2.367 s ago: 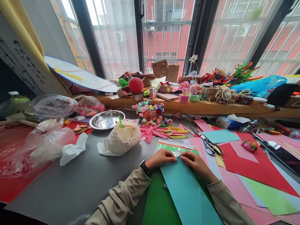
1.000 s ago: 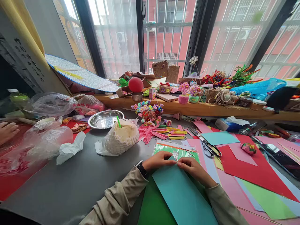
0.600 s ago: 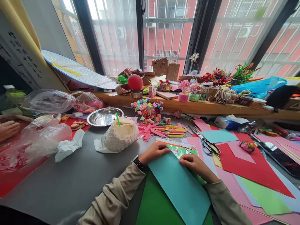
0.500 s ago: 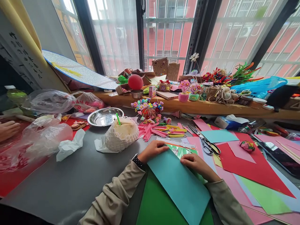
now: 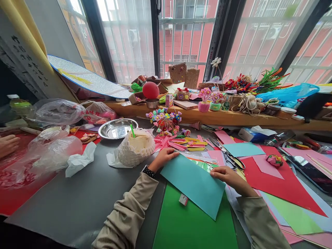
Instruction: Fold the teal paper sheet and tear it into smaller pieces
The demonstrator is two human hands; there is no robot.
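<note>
The turquoise sheet [image 5: 195, 186] slanted between the hands, over a green sheet [image 5: 178, 231], its upper edge pinched at the corner by the left hand [image 5: 164, 159] and farther along by the right hand [image 5: 232, 178]. The fingertips, nearly meeting a second earlier, had drawn well apart and the sheet lay more crosswise, baring a patterned block [image 5: 183, 199] below the grip: repositioning, apparently, rather than creasing. Well left of the grip, a plastic bag [image 5: 97, 112] bore red Chinese characters, seemingly including 味; farther left, a pale panel's [image 5: 29, 62] dark script was illegible.

Metal plate [image 5: 114, 129] beside a foam-netted coconut [image 5: 135, 149] with a green straw [image 5: 132, 130].
</note>
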